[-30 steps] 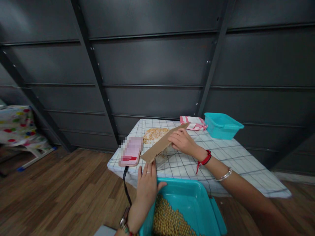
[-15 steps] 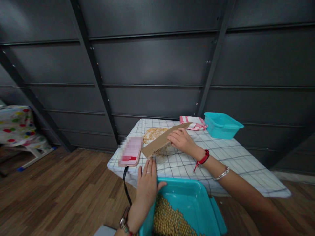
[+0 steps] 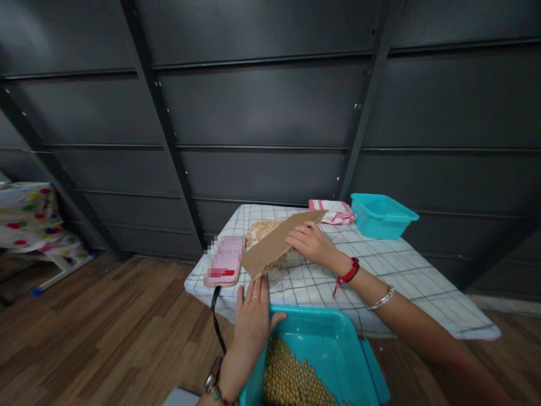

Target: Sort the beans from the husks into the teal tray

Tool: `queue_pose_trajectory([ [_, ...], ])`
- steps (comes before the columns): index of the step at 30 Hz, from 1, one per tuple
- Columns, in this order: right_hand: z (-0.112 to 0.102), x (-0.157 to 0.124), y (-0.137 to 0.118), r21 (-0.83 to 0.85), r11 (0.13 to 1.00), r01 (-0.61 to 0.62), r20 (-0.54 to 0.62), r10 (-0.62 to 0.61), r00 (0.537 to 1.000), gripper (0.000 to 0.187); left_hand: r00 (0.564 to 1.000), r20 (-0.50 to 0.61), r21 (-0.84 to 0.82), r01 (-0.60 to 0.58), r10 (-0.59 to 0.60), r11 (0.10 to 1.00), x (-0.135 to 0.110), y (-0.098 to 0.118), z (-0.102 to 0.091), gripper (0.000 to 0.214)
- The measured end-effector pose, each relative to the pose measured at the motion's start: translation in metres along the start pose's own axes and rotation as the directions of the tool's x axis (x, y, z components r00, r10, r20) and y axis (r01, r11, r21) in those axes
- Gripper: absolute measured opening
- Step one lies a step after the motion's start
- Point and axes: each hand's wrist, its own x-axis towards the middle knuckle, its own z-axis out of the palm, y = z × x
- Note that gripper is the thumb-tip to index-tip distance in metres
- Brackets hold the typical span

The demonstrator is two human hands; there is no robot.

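Observation:
My right hand (image 3: 310,242) grips a flat strip of brown cardboard (image 3: 270,245), held tilted over the table with its near edge frayed. Behind the strip, partly hidden by it, yellowish soybeans (image 3: 258,230) lie spread on the cloth. Some darker bits (image 3: 282,265) show below the cardboard's near edge, too blurred to name. At the table's front edge my left hand (image 3: 251,324) lies with its fingers stretched out, their tips close to the cardboard's lower corner. Its thumb is apart, over the rim of a turquoise bin (image 3: 329,321) in front of the table. Many soybeans (image 3: 291,375) fill the bin's left side.
A checked cloth (image 3: 380,293) covers the table. On it are a pink phone (image 3: 226,262) at the left, a folded pink-and-white towel (image 3: 332,211) at the back and a smaller turquoise basket (image 3: 382,217) at the right. A dark panelled wall (image 3: 262,113) stands behind.
The cardboard has tipped so that more of its face shows, and its lower left end has come slightly nearer. My left hand has stayed in place.

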Motion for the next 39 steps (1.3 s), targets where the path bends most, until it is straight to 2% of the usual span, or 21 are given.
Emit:
queue_pose_trajectory([
  [7, -0.006, -0.007, 0.008, -0.008, 1.000, 0.007, -0.030, -0.007, 1.000, 0.021, 1.000, 0.003, -0.004, 0.006, -0.006, 1.000, -0.002, -0.002, 0.002, 0.071],
  [15, -0.001, -0.001, 0.003, -0.018, 0.998, 0.064, -0.070, -0.065, 0.995, 0.022, 1.000, 0.011, 0.014, 0.011, -0.011, 1.000, 0.001, 0.001, 0.000, 0.073],
  [21, -0.009, -0.007, 0.011, -0.028, 0.998, 0.056, -0.081, -0.058, 0.995, 0.020, 1.000, 0.012, 0.020, -0.013, 0.013, 1.000, 0.000, 0.000, 0.000, 0.073],
  [34, -0.011, -0.010, 0.012, 0.029, 0.995, 0.090, -0.076, -0.088, 0.993, 0.019, 0.997, 0.065, 0.022, 0.032, -0.033, 0.999, 0.005, 0.006, -0.011, 0.068],
  [39, -0.008, -0.007, 0.012, 0.056, 0.992, 0.111, -0.061, -0.107, 0.992, 0.020, 0.997, 0.070, 0.032, 0.028, -0.030, 0.999, 0.004, 0.005, -0.008, 0.062],
])
